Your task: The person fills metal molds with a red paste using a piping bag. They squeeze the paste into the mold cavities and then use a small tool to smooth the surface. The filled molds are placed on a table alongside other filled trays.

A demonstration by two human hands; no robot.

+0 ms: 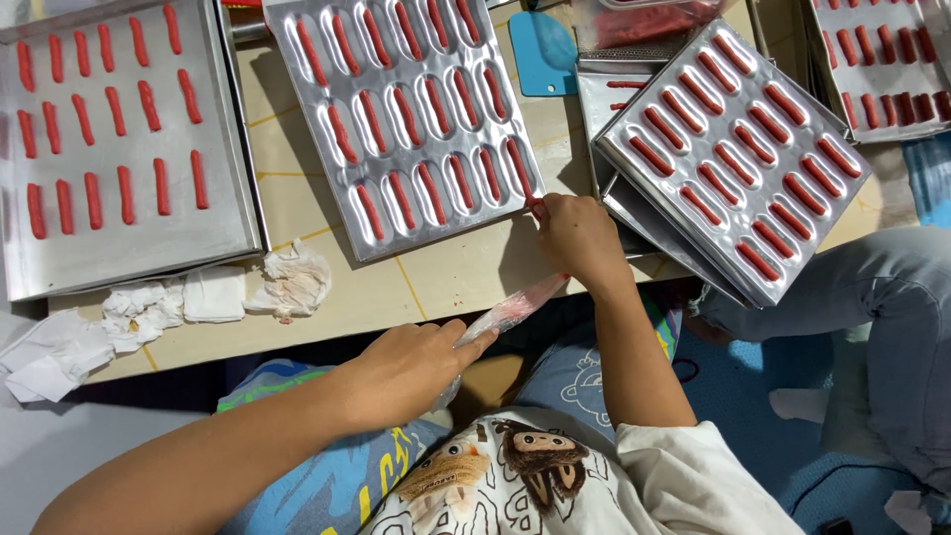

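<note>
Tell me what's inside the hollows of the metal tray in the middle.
Each hollow of the middle tray holds a red strip of paste. The right hand covers the tray's near corner, so that spot can't be seen.

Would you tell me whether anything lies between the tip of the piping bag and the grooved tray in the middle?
Nothing visible does. The right hand holds the piping bag tip right at the near corner of the grooved tray; the left hand grips the bag's rear end.
</note>
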